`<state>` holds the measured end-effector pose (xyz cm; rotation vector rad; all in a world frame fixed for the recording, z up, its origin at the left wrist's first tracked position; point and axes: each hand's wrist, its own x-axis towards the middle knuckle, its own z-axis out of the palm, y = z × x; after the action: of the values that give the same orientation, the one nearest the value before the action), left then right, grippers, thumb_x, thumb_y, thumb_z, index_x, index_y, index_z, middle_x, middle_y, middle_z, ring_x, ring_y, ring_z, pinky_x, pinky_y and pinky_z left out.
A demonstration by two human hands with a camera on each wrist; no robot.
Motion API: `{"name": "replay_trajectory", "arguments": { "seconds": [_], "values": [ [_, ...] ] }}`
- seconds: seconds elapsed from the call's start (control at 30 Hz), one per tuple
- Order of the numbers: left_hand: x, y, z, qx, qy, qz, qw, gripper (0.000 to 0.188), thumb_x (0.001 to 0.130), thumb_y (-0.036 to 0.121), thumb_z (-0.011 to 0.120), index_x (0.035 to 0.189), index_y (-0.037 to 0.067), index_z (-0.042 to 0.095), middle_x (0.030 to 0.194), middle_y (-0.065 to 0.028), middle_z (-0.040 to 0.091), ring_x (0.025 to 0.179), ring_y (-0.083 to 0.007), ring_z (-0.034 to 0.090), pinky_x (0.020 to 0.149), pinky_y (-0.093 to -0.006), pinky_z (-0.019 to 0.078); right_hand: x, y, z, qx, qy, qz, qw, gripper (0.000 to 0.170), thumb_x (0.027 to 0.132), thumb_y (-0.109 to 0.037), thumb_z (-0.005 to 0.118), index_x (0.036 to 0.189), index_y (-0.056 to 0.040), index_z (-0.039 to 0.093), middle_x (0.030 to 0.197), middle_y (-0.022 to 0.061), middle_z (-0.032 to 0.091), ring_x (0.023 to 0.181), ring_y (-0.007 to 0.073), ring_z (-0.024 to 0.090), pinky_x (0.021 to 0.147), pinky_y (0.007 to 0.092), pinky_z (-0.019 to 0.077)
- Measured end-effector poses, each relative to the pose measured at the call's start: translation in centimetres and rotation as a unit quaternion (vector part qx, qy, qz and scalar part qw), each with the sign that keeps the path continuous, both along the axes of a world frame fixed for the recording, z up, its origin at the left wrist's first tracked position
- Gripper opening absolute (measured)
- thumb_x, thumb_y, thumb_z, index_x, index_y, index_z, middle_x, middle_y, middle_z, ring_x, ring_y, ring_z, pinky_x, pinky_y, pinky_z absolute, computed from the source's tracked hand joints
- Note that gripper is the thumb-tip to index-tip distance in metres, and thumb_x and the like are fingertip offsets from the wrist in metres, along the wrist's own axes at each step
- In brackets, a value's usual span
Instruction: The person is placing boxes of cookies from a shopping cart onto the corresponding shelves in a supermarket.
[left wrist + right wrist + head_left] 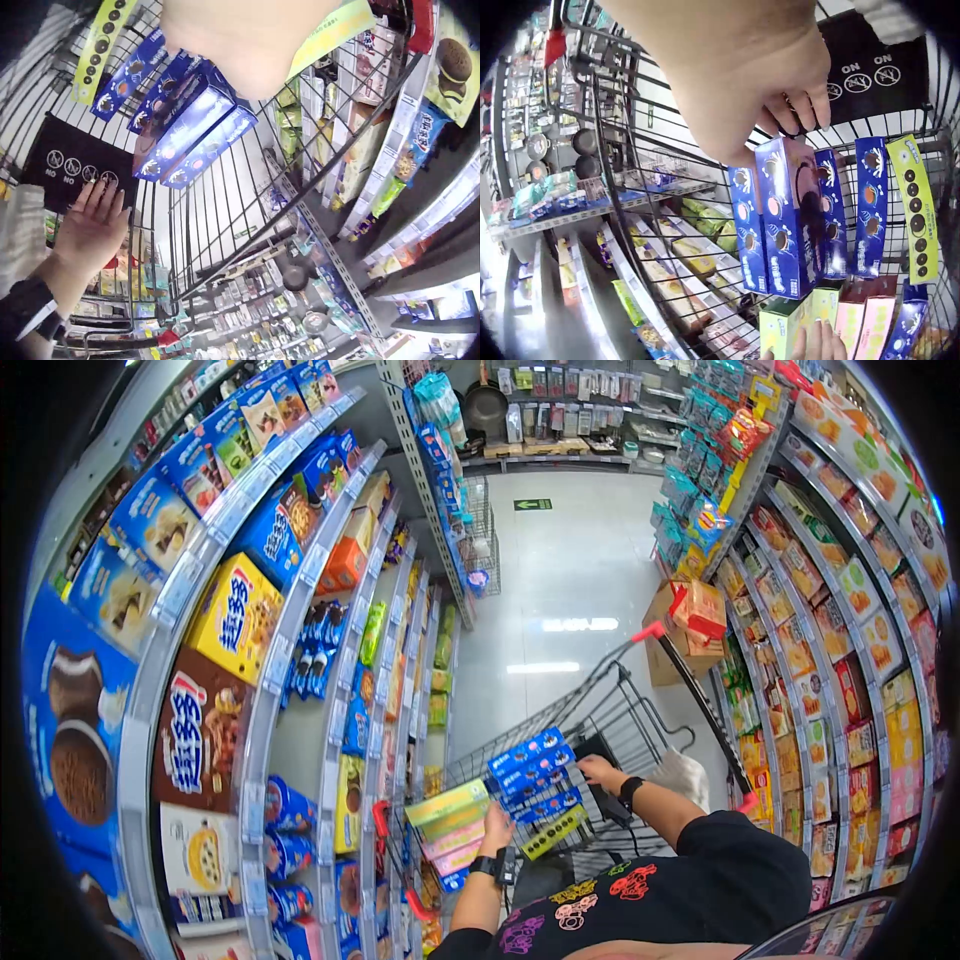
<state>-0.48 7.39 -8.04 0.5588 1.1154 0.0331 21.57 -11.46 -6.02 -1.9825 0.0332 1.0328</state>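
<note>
In the head view my left hand [495,828] is at the end of the yellow-green boxes [447,808] in the shopping cart [520,732]. Its straight fingers [817,346] lie against a green box [784,322] in the right wrist view. Upright blue cookie boxes [786,217] stand in a row beside it. My right hand [90,229] has its fingers extended, over a black panel [56,154] with white signs, at the far end of the blue boxes. Pink boxes [455,850] lie below the yellow-green ones. A green box with dark round cookies [915,210] stands at the row's end.
Shelves of cookie boxes [235,615] rise close on the left. Packaged snacks [800,590] fill shelves on the right. A cardboard carton [690,650] stands beyond the cart handle [705,715]. A white cloth-like item [682,778] hangs by the cart. Pans [486,408] hang ahead.
</note>
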Motion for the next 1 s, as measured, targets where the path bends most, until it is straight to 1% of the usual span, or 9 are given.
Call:
{"name": "replay_trajectory", "arguments": {
  "seconds": [0.03, 0.07, 0.17, 0.37, 0.53, 0.73, 0.87, 0.9, 1.0],
  "values": [
    [-0.1, 0.2, -0.4, 0.172, -0.04, -0.137, 0.975, 0.041, 0.085, 0.038, 0.049, 0.119, 0.016, 0.045, 0.119, -0.0039, 0.046, 0.113, -0.0208, 0.039, 0.092, -0.047, 0.0309, 0.4, 0.7, 0.6, -0.027, 0.011, 0.026, 0.999, 0.046, 0.079, -0.037, 0.061, 0.105, 0.0015, 0.059, 0.082, 0.0078, 0.06, 0.07, 0.0167, 0.056, 0.057, 0.0315, 0.0454],
    [-0.3, 0.4, -1.7, 0.335, -0.078, -0.266, 0.901, 0.039, 0.084, 0.037, 0.049, 0.116, 0.016, 0.047, 0.115, -0.003, 0.047, 0.112, -0.0206, 0.039, 0.092, -0.0481, 0.0301, 0.3, 1.5, 1.2, -0.025, 0.014, 0.017, 0.999, 0.053, 0.079, -0.038, 0.062, 0.113, 0.0012, 0.054, 0.098, 0.0112, 0.06, 0.084, 0.0197, 0.057, 0.066, 0.0333, 0.0458],
    [3.3, 1.6, 1.1, 0.076, 0.02, -0.081, 0.994, 0.044, 0.081, 0.037, 0.053, 0.118, 0.014, 0.047, 0.12, -0.0053, 0.047, 0.112, -0.024, 0.041, 0.092, -0.0515, 0.0289, 1.8, 2.6, -1.2, -0.014, 0.057, 0.034, 0.998, 0.061, 0.079, -0.039, 0.062, 0.123, 0.0008, 0.046, 0.113, 0.0142, 0.056, 0.099, 0.0228, 0.054, 0.077, 0.0347, 0.045],
    [4.2, 3.0, -2.0, 0.062, 0.06, -0.15, 0.985, 0.05, 0.08, 0.041, 0.057, 0.119, 0.012, 0.049, 0.12, -0.0043, 0.049, 0.111, -0.022, 0.041, 0.089, -0.0508, 0.0313, 2.0, 4.2, -3.5, -0.025, 0.063, 0.01, 0.998, 0.067, 0.078, -0.037, 0.064, 0.127, 0.0003, 0.039, 0.119, 0.0177, 0.053, 0.114, 0.0277, 0.049, 0.096, 0.0358, 0.0361],
    [5.2, 2.7, -1.2, 0.085, 0.076, -0.203, 0.973, 0.068, 0.075, 0.043, 0.061, 0.127, 0.005, 0.04, 0.125, -0.0127, 0.048, 0.112, -0.0273, 0.046, 0.088, -0.0433, 0.037, 0.5, 4.4, -4.0, -0.034, 0.024, 0.017, 0.999, 0.071, 0.075, -0.035, 0.067, 0.128, -0.0005, 0.036, 0.113, 0.0164, 0.056, 0.102, 0.0248, 0.055, 0.087, 0.034, 0.0431],
    [4.5, 2.0, 1.9, 0.031, 0.004, -0.211, 0.977, 0.059, 0.073, 0.037, 0.061, 0.122, 0.007, 0.047, 0.112, -0.009, 0.056, 0.096, -0.0216, 0.055, 0.079, -0.0341, 0.0433, 0.5, 2.2, -2.8, -0.016, -0.031, 0.058, 0.998, 0.063, 0.076, -0.034, 0.066, 0.124, -0.0003, 0.043, 0.109, 0.0154, 0.058, 0.1, 0.0233, 0.056, 0.086, 0.0335, 0.044],
    [2.9, 0.3, 0.0, 0.044, 0.04, -0.224, 0.973, 0.055, 0.07, 0.042, 0.062, 0.111, 0.008, 0.053, 0.103, -0.0054, 0.056, 0.096, -0.0191, 0.049, 0.085, -0.0352, 0.0354, 0.4, 2.2, -1.1, -0.023, -0.098, 0.074, 0.992, 0.057, 0.076, -0.037, 0.065, 0.118, -0.0008, 0.05, 0.106, 0.0161, 0.061, 0.099, 0.026, 0.058, 0.086, 0.0343, 0.0448],
    [3.0, -0.1, 2.8, 0.05, 0.03, -0.208, 0.976, 0.055, 0.068, 0.044, 0.062, 0.109, 0.008, 0.054, 0.103, -0.0049, 0.055, 0.099, -0.0182, 0.046, 0.087, -0.0355, 0.0315, 0.3, 2.2, -0.6, -0.026, -0.108, 0.077, 0.991, 0.057, 0.076, -0.037, 0.065, 0.117, -0.0009, 0.05, 0.106, 0.0165, 0.061, 0.099, 0.0268, 0.059, 0.086, 0.0345, 0.045],
    [2.2, -0.7, 3.7, 0.034, 0.003, -0.254, 0.967, 0.063, 0.07, 0.044, 0.06, 0.123, 0.013, 0.047, 0.126, -0.0055, 0.046, 0.121, -0.0227, 0.034, 0.099, -0.0481, 0.0206, 0.2, 1.6, 1.7, -0.032, -0.146, 0.093, 0.984, 0.055, 0.076, -0.038, 0.065, 0.116, -0.0014, 0.051, 0.104, 0.0173, 0.062, 0.098, 0.0285, 0.06, 0.085, 0.0356, 0.0459]
  ]
}}
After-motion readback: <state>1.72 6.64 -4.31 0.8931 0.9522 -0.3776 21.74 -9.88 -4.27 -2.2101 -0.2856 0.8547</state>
